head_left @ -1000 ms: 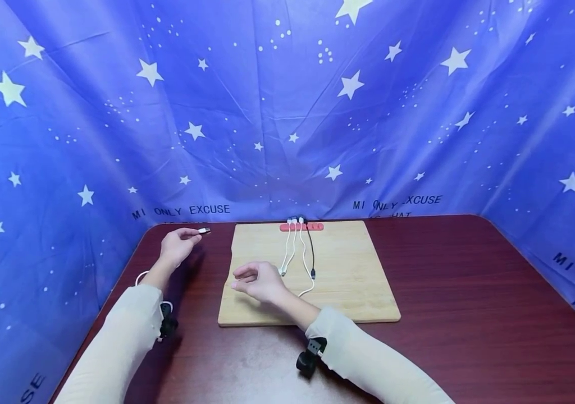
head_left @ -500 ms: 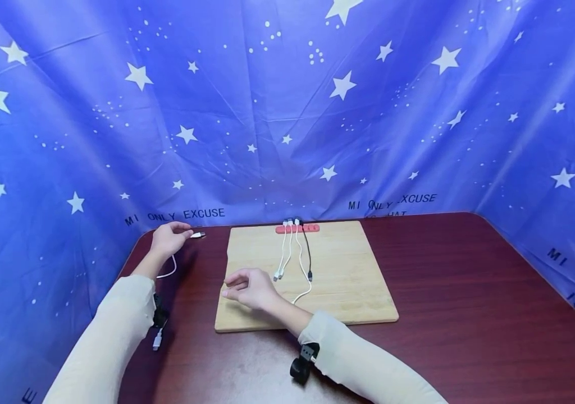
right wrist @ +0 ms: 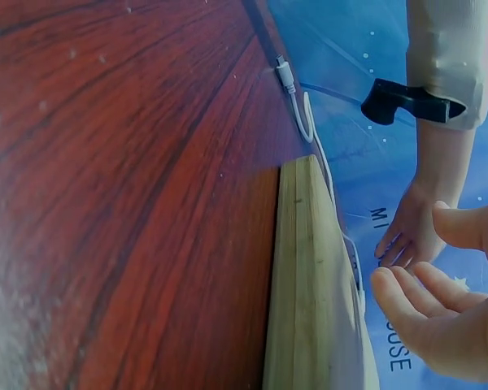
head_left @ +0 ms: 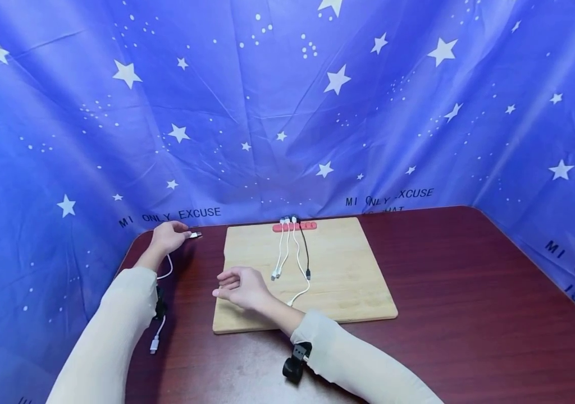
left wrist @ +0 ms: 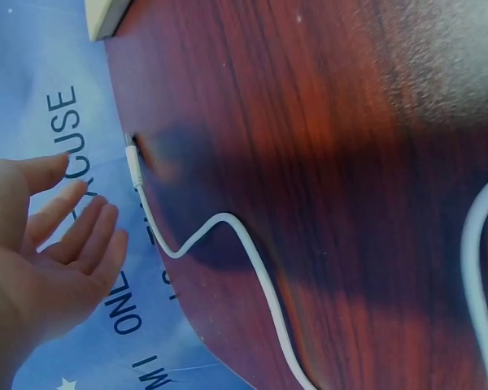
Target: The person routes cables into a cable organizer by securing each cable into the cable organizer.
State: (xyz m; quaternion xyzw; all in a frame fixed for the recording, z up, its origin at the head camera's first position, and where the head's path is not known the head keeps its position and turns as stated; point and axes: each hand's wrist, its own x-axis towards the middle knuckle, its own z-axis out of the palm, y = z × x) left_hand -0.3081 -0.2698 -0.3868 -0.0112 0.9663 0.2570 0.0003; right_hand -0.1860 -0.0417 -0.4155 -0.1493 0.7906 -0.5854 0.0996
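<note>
At the table's far left, my left hand point(head_left: 168, 238) is over a white USB cable point(head_left: 167, 271). Its metal-tipped plug point(head_left: 195, 235) shows just past the fingertips. The left wrist view shows the left hand point(left wrist: 53, 260) with relaxed fingers and nothing in them, the cable point(left wrist: 248, 244) lying on the table beside it. The other connector point(head_left: 154, 344) lies by the left forearm. My right hand point(head_left: 244, 288) is above the left part of a wooden board point(head_left: 343, 269). Loosely bent, the fingers of the right hand point(right wrist: 447, 309) hold nothing.
A red cable holder point(head_left: 310, 225) sits at the board's back edge. White cables point(head_left: 287, 247) and a black cable point(head_left: 307, 252) hang from it across the board. Behind the dark red table point(head_left: 449, 292) stands a blue star-patterned curtain point(head_left: 247, 112).
The left hand has let go of the USB cable, whose length and far connector now lie on the table. The right hand stays in about the same place over the board.
</note>
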